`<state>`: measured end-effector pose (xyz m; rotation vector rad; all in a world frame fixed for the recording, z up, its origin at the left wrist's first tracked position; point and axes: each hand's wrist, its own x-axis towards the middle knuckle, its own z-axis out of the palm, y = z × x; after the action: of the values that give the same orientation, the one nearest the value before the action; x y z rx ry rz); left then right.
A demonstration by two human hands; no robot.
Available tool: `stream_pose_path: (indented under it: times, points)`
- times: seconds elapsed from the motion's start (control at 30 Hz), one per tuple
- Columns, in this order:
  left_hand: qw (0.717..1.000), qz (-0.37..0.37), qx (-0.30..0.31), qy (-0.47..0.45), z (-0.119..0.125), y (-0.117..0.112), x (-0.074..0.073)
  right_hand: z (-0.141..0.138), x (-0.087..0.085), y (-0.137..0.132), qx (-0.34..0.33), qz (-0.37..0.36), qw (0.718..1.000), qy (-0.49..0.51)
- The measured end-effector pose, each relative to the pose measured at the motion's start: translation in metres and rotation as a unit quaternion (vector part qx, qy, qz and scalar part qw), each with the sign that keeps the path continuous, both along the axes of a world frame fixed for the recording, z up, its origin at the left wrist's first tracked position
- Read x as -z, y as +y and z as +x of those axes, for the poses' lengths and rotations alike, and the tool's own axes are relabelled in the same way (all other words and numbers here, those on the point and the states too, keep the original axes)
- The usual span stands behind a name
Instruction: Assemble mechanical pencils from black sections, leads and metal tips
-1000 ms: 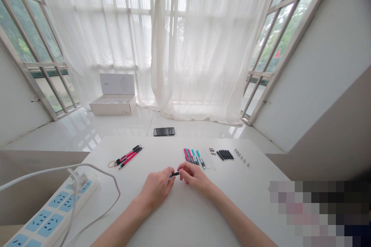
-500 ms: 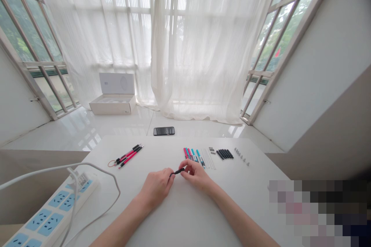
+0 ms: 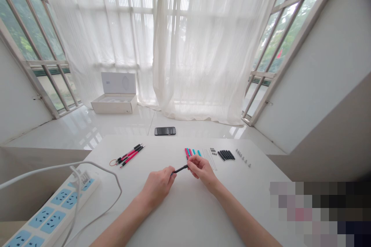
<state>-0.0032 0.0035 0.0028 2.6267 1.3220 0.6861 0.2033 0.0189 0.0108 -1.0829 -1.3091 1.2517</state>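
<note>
A slim black pen (image 3: 181, 169), partly covered by fingers, is held between my two hands above the white table. My left hand (image 3: 159, 184) is closed around its lower left end, where a trace of blue shows by the fingertips. At the upper right end, the fingers of my right hand (image 3: 201, 169) pinch the tip and hide it. Just behind the right hand lie several pink and turquoise pen barrels (image 3: 190, 151), partly covered by that hand. Thin pale refills (image 3: 210, 159) lie beside them.
Right of the refills lie small dark clips (image 3: 213, 150), black grips (image 3: 226, 155) and grey tips (image 3: 243, 158). Pink-and-black pens (image 3: 131, 156) lie left. A phone (image 3: 165, 131) and open box (image 3: 113, 107) sit behind. A power strip (image 3: 48, 235) with a cable (image 3: 117, 179) occupies the left.
My right hand has shifted a little right and up, and more of the black pen shows between the hands. The left hand stays almost in place.
</note>
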Motion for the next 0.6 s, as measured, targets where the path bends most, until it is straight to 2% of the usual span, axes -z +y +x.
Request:
stream_pose_path:
  times: [0.37, 0.6]
  points:
    - [0.999, 0.039, 0.001, -0.027, -0.001, 0.000, 0.002, -0.010, 0.009, -0.003, -0.058, -0.002, 0.998, -0.040]
    - [0.997, 0.061, 0.021, -0.033, -0.002, 0.000, 0.003, -0.011, 0.007, -0.006, -0.049, 0.004, 0.996, -0.078]
